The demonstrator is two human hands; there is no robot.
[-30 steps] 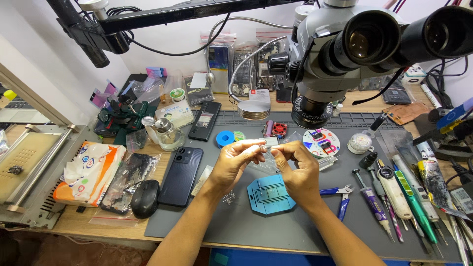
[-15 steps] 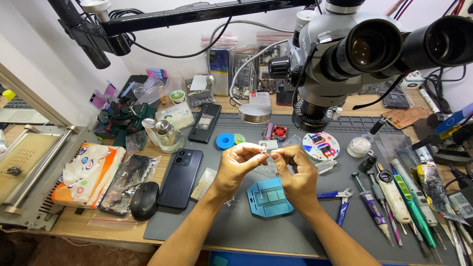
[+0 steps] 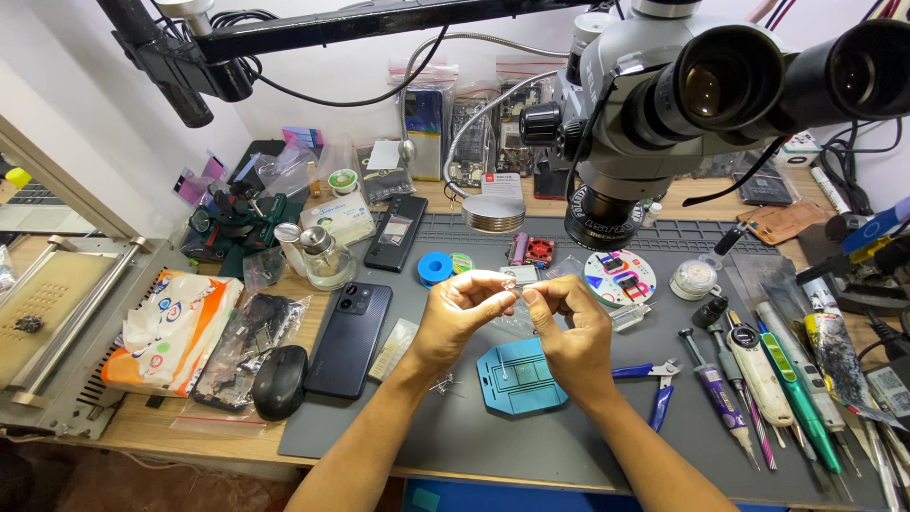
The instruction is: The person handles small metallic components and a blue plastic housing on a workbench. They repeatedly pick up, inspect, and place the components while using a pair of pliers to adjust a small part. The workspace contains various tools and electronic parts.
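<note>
Two forearms rising from the near edge, one left hand (image 3: 460,318) and one right hand (image 3: 573,332) meeting above the grey mat (image 3: 474,446). Fingertips of both hands pinching together on one tiny pale part (image 3: 518,287), too small to identify, held up just between the two thumbs. Just below the fingers, lying on the mat: one teal holding fixture (image 3: 519,376). Beside the left wrist: a few small metal bits (image 3: 442,384), hard to count. Right of the fingers: one pair of blue-handled cutters (image 3: 654,384), then a row of roughly six pen-like hand tools (image 3: 758,374), the outermost being cut off by the frame edge. Left of the fingers: one dark smartphone (image 3: 348,337) lying back up, one black mouse (image 3: 280,379), one clear bag of dark parts (image 3: 248,341). Beyond the fingers: one blue spool (image 3: 435,268), one round white tray (image 3: 620,277) with coloured pieces, one second phone (image 3: 396,232), one glass bottle (image 3: 327,258). Farthest and overhead: one stereo microscope (image 3: 682,104) with two eyepieces, partly cropped at the top and hiding the shelf clutter behind.
</note>
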